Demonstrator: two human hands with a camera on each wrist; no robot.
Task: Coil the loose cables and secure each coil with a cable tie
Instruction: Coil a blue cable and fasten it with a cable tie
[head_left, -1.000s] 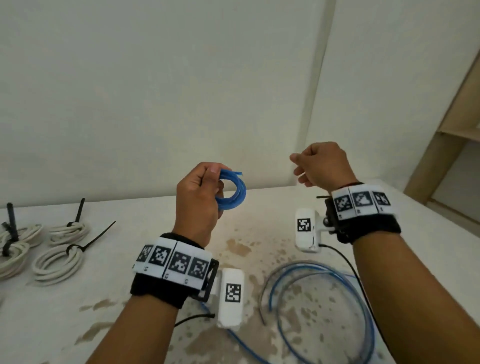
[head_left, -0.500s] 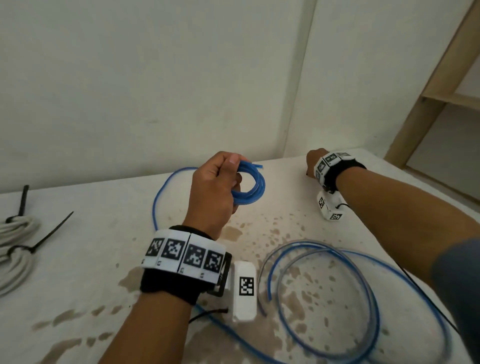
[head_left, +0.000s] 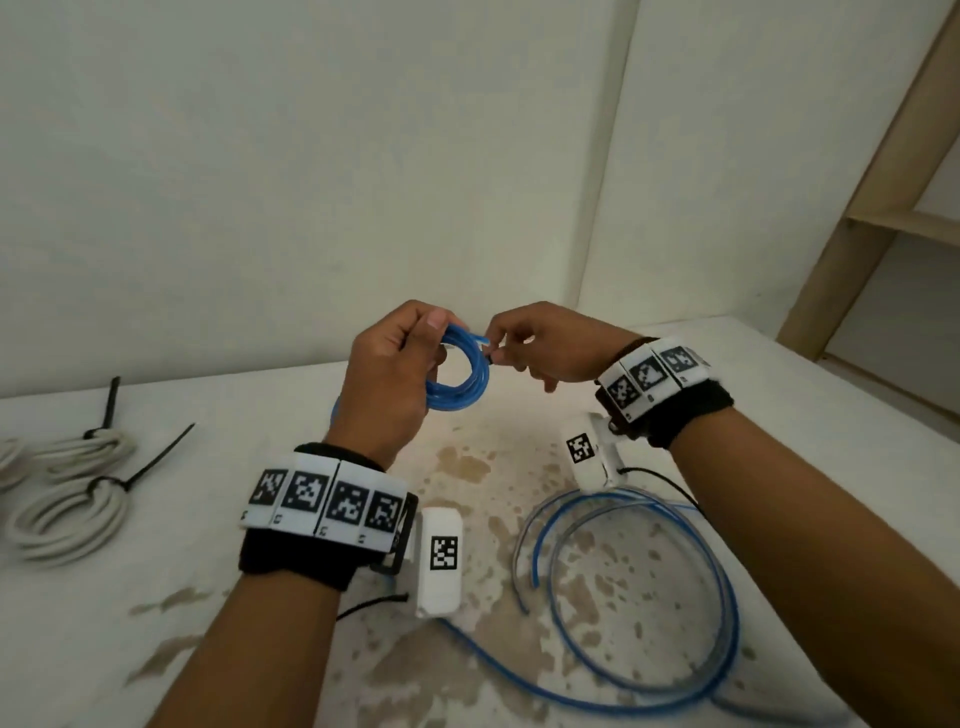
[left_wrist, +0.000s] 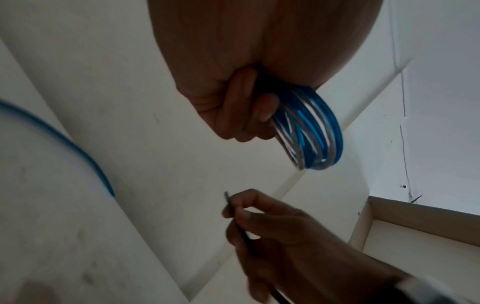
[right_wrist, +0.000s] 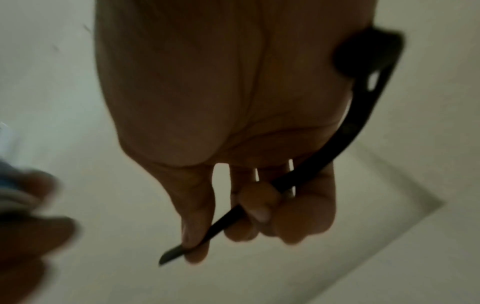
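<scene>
Coil and tie held above the table, other cables lying around

The left hand (head_left: 387, 379) holds a small cable coil (head_left: 460, 376) above the table (head_left: 156, 597), the right hand (head_left: 545, 345) just right of it with a cable tie (right_wrist: 233, 216). Two tied coils (head_left: 67, 512) lie near the table's left edge, one behind the other. Loose cable (head_left: 649, 587) loops on the table toward its right edge, under the right forearm.
</scene>
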